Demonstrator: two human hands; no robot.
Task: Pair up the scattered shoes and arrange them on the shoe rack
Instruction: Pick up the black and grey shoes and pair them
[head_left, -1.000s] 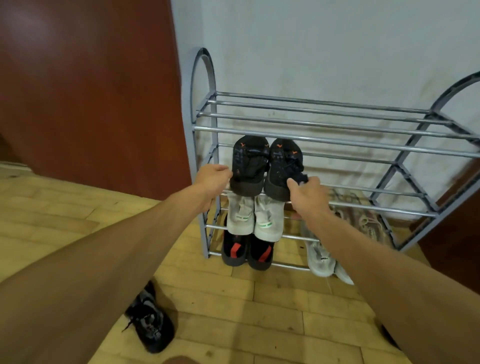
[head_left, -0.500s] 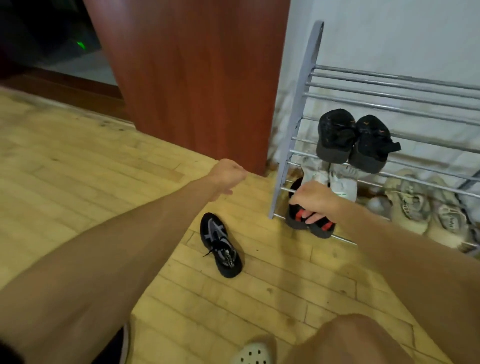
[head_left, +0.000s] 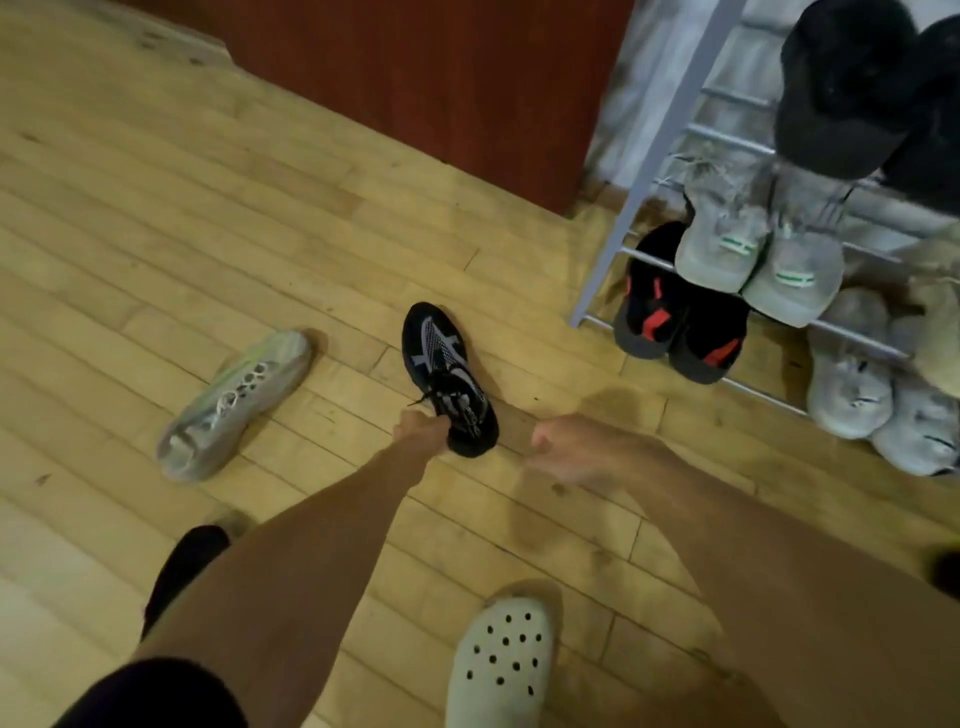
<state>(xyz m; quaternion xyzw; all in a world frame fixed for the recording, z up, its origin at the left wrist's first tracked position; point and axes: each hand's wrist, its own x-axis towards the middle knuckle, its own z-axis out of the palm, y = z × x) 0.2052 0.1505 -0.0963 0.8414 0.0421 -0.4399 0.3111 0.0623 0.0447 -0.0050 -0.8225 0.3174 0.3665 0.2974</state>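
A black sneaker with grey stripes (head_left: 441, 364) lies on the wooden floor, toe pointing away from me. My left hand (head_left: 422, 426) is closed at its heel opening, fingers around the collar. My right hand (head_left: 558, 441) hovers just right of the heel, fingers curled, holding nothing; it is blurred. A pale grey-green sneaker (head_left: 236, 402) lies alone to the left. The grey metal shoe rack (head_left: 631, 192) stands at the right with black shoes (head_left: 841, 88) on top, grey-white shoes (head_left: 758, 249) below, and black-and-red shoes (head_left: 675, 322) at the bottom.
More pale shoes (head_left: 862, 384) sit on the rack's lowest tier at far right. A red-brown door panel (head_left: 415, 78) stands behind the floor area. My foot in a white perforated clog (head_left: 498, 660) is at the bottom. A dark shoe (head_left: 182, 566) shows partly behind my left arm.
My view swung down from the rack to the floor. My left hand dropped from the rack to the black sneaker's heel and closed on it; my right hand left the rack and came down beside it.
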